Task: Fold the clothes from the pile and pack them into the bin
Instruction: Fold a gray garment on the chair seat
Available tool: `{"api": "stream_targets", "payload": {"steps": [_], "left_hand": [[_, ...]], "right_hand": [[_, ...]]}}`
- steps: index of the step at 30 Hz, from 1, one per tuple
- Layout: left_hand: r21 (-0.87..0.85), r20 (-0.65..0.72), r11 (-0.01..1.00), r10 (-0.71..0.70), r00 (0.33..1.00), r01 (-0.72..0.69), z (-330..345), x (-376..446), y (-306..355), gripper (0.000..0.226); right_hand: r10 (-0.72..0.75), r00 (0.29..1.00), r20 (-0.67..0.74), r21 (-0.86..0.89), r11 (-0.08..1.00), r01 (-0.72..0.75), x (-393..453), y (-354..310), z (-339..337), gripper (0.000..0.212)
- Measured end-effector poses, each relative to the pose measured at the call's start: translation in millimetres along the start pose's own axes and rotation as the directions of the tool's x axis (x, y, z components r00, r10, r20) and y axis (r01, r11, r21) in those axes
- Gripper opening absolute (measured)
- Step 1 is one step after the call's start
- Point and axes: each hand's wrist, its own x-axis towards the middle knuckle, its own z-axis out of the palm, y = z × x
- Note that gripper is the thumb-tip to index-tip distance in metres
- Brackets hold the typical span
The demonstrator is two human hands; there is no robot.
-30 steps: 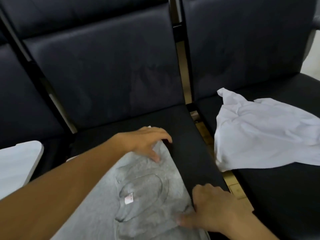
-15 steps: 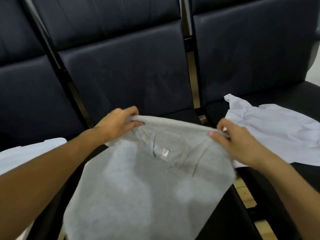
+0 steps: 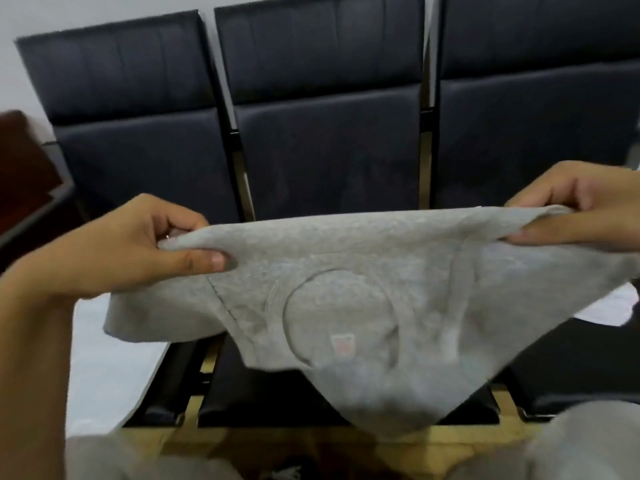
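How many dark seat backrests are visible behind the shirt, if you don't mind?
3: left backrest, middle backrest, right backrest, side by side. The right one is cut off; more may lie beyond.

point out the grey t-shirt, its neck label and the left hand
grey t-shirt (image 3: pixel 346 258): head view, on the cloth below the held top edge
neck label (image 3: pixel 343 344): head view, middle of the tag
left hand (image 3: pixel 138 247): head view, back of the hand

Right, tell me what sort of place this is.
Likely a waiting area or hall, not a home: a row of linked black padded seats on a metal frame stands against a plain pale wall. Both hands hold up a grey shirt in front of them.
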Motion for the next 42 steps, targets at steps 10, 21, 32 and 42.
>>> {"api": "stream_targets", "payload": {"steps": [10,21,32,42], "left_hand": [[-0.173,0.05,0.984,-0.036,0.998,0.044,-9,13,3,0.015],[0.379,-0.115,0.863,-0.316,0.942,0.335,80,101,-156,0.027],[0.247,-0.731,0.96,0.093,0.676,0.134,84,168,-158,0.022],[0.158,-0.011,0.985,-0.073,0.997,0.073,120,47,-184,0.045]], "right_hand": [[0.062,0.972,-0.227,0.152,0.988,-0.028,19,8,10,0.021],[0.131,0.828,-0.545,-0.355,0.859,-0.369,141,168,38,0.037],[-0.201,0.53,-0.824,-0.366,0.903,-0.226,168,133,12,0.023],[0.163,0.958,-0.236,-0.331,0.913,-0.237,84,140,67,0.015]]}}
